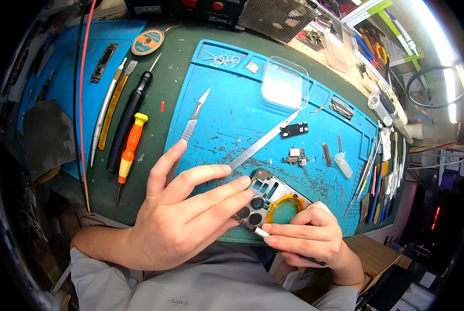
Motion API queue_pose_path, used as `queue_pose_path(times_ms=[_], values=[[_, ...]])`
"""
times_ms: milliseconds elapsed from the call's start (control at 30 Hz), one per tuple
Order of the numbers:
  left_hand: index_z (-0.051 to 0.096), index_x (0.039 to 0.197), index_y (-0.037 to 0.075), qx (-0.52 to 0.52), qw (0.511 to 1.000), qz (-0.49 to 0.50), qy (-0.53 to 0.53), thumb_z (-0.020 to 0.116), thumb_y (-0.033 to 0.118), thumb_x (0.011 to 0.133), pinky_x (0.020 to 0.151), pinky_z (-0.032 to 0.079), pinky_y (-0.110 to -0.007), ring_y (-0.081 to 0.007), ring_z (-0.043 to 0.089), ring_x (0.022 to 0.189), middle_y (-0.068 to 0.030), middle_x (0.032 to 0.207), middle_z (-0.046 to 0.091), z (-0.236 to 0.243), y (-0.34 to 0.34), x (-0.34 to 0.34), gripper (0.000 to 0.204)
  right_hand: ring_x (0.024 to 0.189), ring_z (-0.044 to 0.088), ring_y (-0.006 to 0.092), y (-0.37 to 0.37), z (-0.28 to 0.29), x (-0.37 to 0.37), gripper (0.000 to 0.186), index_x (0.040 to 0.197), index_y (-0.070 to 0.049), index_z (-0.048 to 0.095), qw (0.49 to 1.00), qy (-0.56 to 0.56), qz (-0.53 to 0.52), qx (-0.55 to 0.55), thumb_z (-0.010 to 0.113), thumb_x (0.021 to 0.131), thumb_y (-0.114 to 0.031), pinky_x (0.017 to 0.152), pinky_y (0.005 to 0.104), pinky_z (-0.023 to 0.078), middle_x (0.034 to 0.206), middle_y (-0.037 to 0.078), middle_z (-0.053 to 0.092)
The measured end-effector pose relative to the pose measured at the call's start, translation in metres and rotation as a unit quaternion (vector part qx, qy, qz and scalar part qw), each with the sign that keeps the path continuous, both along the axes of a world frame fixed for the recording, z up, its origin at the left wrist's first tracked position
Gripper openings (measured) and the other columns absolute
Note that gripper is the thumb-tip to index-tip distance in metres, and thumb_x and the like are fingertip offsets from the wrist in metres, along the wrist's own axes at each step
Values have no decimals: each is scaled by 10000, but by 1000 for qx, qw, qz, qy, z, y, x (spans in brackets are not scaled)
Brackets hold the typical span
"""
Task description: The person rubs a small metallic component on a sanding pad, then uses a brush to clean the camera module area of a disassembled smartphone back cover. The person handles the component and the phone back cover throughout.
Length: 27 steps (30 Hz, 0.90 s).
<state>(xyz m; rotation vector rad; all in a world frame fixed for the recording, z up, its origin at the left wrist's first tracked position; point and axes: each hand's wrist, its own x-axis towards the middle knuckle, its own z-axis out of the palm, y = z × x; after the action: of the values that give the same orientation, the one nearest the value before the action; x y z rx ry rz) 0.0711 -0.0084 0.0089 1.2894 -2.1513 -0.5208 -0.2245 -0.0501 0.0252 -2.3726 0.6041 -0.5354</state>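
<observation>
A metal phone frame (275, 195) with round camera rings and a circle of yellow tape is held tilted over the near edge of the blue mat (211, 132). My right hand (315, 236) wraps its right side, fingertips beside a small white piece (261, 232) at the lower edge. My left hand (177, 217) has its fingertips against the frame's left end, thumb hidden underneath; its outer finger sticks out over the handle of a scalpel (190, 124). Just past the left fingertips lies a long, slim metal tool (263, 144).
Farther back lie a black plate (294, 130), a small metal part (296, 156) and a clear plastic box (285, 83). Left of the mat are an orange screwdriver (132, 145), a black-handled driver (132, 119) and a wire spool (148, 42). Several tools line the right edge.
</observation>
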Motion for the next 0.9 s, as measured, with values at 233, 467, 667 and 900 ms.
queue_pose_path(times_ms=[233,467,667,900], values=[[791,1277,103,9,1000,-12,1,913,187,770,1304,194,-677,-268,662,1324,-43,1354,787,2,-1,2,528,815,612,127,0,2,6,423,1206,-149,852,1000,10,-7,-14,882,785,-134,709,283,430,1251,-33,824],[788,1291,103,11,1000,-13,7,906,165,779,1312,165,-686,-256,658,1333,-36,1366,780,0,0,4,529,811,626,117,1,0,7,406,1151,-162,863,999,-13,-18,-28,875,748,-120,703,280,422,1175,-38,833],[787,1288,105,7,1000,-10,9,905,158,776,1319,156,-685,-252,657,1337,-34,1368,780,-1,0,2,529,822,635,118,1,-2,6,406,1147,-166,862,999,-20,-20,-24,874,743,-122,713,279,429,1167,-40,831],[786,1282,109,0,1000,-8,6,906,151,767,1322,157,-684,-250,664,1326,-34,1368,780,-2,1,1,530,838,642,117,2,-1,9,416,1163,-180,860,999,-5,-24,-21,892,750,-137,722,279,432,1183,-50,825]])
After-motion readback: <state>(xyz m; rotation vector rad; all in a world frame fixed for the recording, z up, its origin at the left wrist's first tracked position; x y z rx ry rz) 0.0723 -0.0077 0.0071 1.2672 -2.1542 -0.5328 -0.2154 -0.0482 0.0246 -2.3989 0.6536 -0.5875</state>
